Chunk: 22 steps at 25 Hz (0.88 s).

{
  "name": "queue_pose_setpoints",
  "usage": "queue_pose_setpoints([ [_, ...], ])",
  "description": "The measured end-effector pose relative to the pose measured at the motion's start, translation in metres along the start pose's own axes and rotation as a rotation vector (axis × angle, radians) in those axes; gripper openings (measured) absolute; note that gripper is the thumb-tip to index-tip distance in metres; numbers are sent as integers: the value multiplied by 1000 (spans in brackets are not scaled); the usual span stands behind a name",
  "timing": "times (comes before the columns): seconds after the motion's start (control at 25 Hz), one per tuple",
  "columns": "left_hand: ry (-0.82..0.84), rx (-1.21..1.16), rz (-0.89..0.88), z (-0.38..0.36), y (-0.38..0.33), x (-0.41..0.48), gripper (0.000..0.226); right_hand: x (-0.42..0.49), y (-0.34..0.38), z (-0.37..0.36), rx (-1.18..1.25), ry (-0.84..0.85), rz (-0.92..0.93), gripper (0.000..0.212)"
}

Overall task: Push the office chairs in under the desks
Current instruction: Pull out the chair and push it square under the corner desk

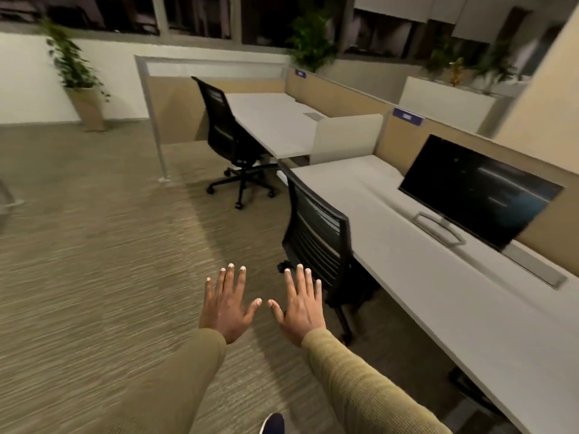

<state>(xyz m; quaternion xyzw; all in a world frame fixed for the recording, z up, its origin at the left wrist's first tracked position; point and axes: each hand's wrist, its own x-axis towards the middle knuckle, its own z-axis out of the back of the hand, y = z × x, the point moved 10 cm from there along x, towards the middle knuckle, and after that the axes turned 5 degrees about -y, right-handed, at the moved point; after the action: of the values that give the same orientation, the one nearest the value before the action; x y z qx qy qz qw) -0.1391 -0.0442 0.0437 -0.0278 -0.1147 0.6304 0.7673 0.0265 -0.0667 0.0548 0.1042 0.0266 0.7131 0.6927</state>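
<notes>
Down at the bottom edge, the toe of my dark shoe [273, 423] showed on the carpet [94, 277], between my two olive sleeves. Both sleeves reached forward over the floor.

My left hand [227, 308] was spread flat, palm down, fingers splayed wide, its grip fully open and holding nothing. My right hand [300, 308] matched it just beside, thumb tips near each other but apart, grip likewise open and empty. Neither hand touched anything; the right fingertips [300, 267] overlapped the lower back of the near chair [319, 242] in view, but whether they made contact I could not tell.

That near chair, black with a mesh back, stood tucked close against the front edge of the near bench [438, 308], its seat under the top. On that bench stood a dark monitor [479, 191] on a silver stand, screen off.

The far chair [225, 133], also black, stood at the far bench [272, 120], its back close to the bench's edge and its wheeled base out on the carpet. A low white divider [346, 137] separated the two benches.

Two blue labels were fixed on the tan partition, one [408, 117] behind the near bench and one [300, 73] behind the far; their writing was too blurred to read. Potted plants [75, 70] stood along the wall below the dark windows.
</notes>
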Motion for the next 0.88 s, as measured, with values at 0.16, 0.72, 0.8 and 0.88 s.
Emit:
queue_pose_setpoints([
  [0.16,-16,55,76,-5,47,55,97,76,30,-18,33,-2,79,85],
  [0.72,-76,48,248,0,178,259,97,332,110,-65,41,41,287,87],
  [0.8,-76,42,264,-8,206,286,92,367,129,-78,36,47,304,86],
  [0.88,-64,37,268,-14,236,316,88,406,151,-89,38,56,310,87],
])
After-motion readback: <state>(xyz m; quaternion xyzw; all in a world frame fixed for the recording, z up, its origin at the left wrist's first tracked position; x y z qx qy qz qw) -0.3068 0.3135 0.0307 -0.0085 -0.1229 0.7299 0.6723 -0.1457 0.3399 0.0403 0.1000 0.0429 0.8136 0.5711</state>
